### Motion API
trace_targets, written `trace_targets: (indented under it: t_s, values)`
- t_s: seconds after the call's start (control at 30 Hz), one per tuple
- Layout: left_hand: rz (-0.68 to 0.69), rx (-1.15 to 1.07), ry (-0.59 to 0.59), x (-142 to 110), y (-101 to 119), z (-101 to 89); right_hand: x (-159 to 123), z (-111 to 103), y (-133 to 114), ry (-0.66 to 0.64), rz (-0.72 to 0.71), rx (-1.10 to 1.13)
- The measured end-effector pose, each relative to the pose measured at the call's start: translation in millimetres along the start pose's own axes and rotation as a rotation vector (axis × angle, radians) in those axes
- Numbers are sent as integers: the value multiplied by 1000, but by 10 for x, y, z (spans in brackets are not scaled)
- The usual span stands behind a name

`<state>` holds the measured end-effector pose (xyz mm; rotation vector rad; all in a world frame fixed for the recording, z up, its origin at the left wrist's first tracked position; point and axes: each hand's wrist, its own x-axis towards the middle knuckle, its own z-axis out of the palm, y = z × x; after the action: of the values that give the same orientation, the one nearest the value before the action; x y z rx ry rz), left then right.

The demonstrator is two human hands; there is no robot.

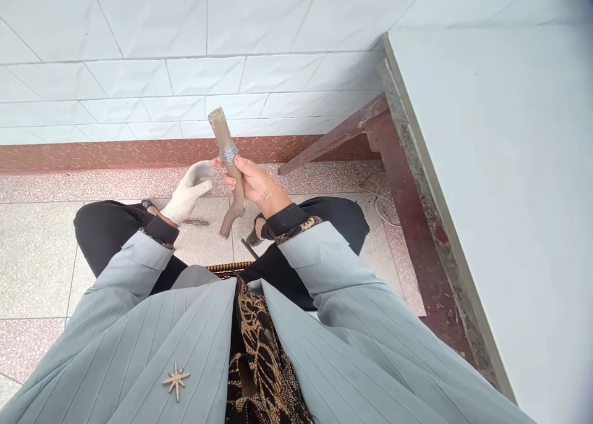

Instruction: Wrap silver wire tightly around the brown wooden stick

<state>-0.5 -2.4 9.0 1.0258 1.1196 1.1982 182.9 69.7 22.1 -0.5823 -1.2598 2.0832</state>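
Observation:
A crooked brown stick [225, 222] is held upright in front of me, its bent end down. Its upper part is a straight, paler piece [218, 122], and silvery wire [228, 152] is wound round it just below. My right hand [254, 180], bare, is closed round the stick under the wire, thumb against the winding. My left hand [192, 186] wears a white glove with bare fingertips. Its fingers reach to the left side of the wire and its thumb stands apart; whether a fingertip touches the wire I cannot tell.
A small slim reddish thing [197, 222] lies on the speckled floor [37, 257] between my feet. At right stands a dark red wooden table [403, 183] with a pale top [509, 183]; a thin cable [382, 207] lies by its leg. A white tiled wall [152, 34] rises ahead.

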Motion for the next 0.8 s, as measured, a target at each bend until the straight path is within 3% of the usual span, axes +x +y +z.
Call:
trace_targets:
  t_s: [0.17, 0.27, 0.4, 0.57, 0.8]
  values:
    - [87, 295, 72, 29, 102, -173, 21, -30, 55, 22, 19, 102]
    - [103, 389, 25, 34, 99, -221, 26, -36, 80, 60, 20, 145]
    - [82, 478, -1, 37, 74, -191, 18, -8, 115, 96, 69, 158]
    - [32, 792, 13, 37, 141, -131, 17, 19, 176, 34, 59, 170]
    - [-5, 764, 68, -12, 204, -110, 24, 14, 183, 96, 68, 145]
